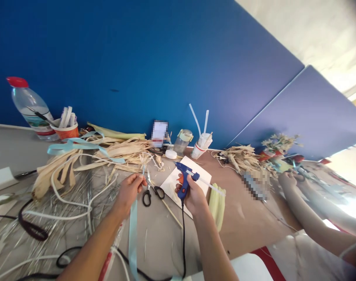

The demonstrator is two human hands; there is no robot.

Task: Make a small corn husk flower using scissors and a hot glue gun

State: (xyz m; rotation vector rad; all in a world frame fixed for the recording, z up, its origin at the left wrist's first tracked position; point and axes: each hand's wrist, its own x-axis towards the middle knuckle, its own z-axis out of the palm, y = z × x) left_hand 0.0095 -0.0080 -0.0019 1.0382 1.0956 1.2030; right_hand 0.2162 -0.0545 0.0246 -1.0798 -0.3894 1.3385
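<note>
In my right hand (197, 197) is a blue hot glue gun (184, 180), its nozzle pointing up and left, with a clear glue stick (208, 183) sticking out of its back. My left hand (130, 191) pinches a light blue ribbon (133, 234) that hangs down past the table's front; a short end shows above the fingertips. Black-handled scissors (150, 191) lie open between my hands, close to my left fingertips. Under the glue gun rests a white sheet (169, 187). A thin pale stick (172, 212) lies below the scissors.
Dried corn husks (122, 148) and loose white cord (61, 203) cover the left side. Along the blue partition stand a bottle (31, 105), a cup of glue sticks (67, 128), a jar (183, 141) and another cup (199, 148). At right, a co-worker's arms (306, 214) reach in.
</note>
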